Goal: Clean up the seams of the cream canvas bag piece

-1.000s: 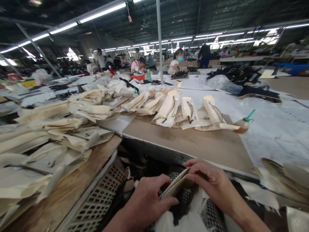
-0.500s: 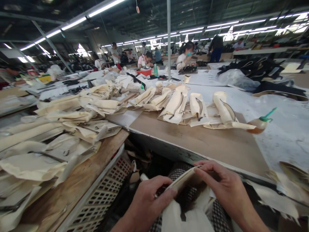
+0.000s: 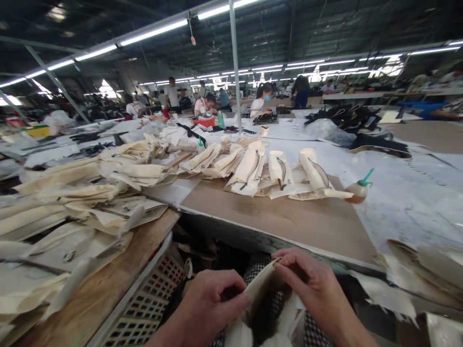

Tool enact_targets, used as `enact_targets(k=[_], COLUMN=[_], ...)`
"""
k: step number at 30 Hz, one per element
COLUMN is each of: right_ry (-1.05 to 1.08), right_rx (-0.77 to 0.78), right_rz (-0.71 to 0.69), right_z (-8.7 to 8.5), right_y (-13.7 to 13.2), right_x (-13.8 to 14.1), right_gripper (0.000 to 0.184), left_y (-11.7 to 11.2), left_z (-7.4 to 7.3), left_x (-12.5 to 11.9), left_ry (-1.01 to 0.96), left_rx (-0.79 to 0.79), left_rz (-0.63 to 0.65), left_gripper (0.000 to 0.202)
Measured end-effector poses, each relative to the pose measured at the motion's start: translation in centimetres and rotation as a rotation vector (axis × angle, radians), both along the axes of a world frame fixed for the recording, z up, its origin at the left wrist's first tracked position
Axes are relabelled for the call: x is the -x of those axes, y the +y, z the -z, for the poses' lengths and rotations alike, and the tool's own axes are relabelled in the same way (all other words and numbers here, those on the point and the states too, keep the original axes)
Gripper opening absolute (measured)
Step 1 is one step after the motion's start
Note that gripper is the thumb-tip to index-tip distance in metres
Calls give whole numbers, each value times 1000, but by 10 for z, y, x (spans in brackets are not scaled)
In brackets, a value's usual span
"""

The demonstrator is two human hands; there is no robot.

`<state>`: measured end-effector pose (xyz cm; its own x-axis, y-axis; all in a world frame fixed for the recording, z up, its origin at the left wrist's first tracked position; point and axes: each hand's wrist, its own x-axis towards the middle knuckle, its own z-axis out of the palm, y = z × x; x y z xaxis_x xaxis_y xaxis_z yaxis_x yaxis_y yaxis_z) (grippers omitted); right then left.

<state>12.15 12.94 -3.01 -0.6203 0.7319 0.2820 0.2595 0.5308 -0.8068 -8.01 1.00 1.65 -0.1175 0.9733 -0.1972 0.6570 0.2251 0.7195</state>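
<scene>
Over my lap, my left hand (image 3: pixel 213 303) and my right hand (image 3: pixel 313 284) hold a cream fabric piece (image 3: pixel 261 283) by its raised edge. The thumb and fingers of my right hand pinch the far end of that edge. My left hand grips the same edge nearer to me, thumb on top. Below the edge the piece opens into a dark hollow, and its lower part runs out of view. Past my hands, similar cream pieces with dark zipper-like strips (image 3: pixel 249 168) lie in a row on brown board (image 3: pixel 275 217).
A squeeze bottle (image 3: pixel 358 192) with a green spout and amber liquid stands right of the row. Cream pieces (image 3: pixel 83 197) are heaped on a wooden board (image 3: pixel 97 274) at left, above a white plastic basket (image 3: pixel 144 303). More cream scraps (image 3: pixel 387 294) lie at right. Co-workers sit farther back.
The view has turned to the right, so the table and its contents appear farther left. Both hands keep their hold on the cream piece, with little change in finger position.
</scene>
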Motion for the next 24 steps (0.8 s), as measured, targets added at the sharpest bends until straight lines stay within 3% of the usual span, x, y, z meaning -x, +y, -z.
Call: enact_targets(k=[3, 7, 10, 15, 24], right_ry=[20, 19, 43, 70, 78], right_rx=[-16, -32, -65, -131, -128], right_rz=[-1, -6, -20, -13, 52], right_z=[0, -1, -2, -7, 1], right_y=[-4, -6, -5, -3, -5], right_x=[-1, -3, -1, 5, 6], right_gripper=[13, 14, 12, 12, 11], left_y=[11, 14, 12, 12, 12], left_z=[-8, 0, 12, 26, 30], left_x=[-1, -5, -7, -6, -5], left_ry=[-164, -230, -76, 252, 306], left_rx=[-27, -66, -142, -340, -424], left_rz=[75, 31, -7, 56, 99], left_gripper=[12, 11, 18, 23, 20])
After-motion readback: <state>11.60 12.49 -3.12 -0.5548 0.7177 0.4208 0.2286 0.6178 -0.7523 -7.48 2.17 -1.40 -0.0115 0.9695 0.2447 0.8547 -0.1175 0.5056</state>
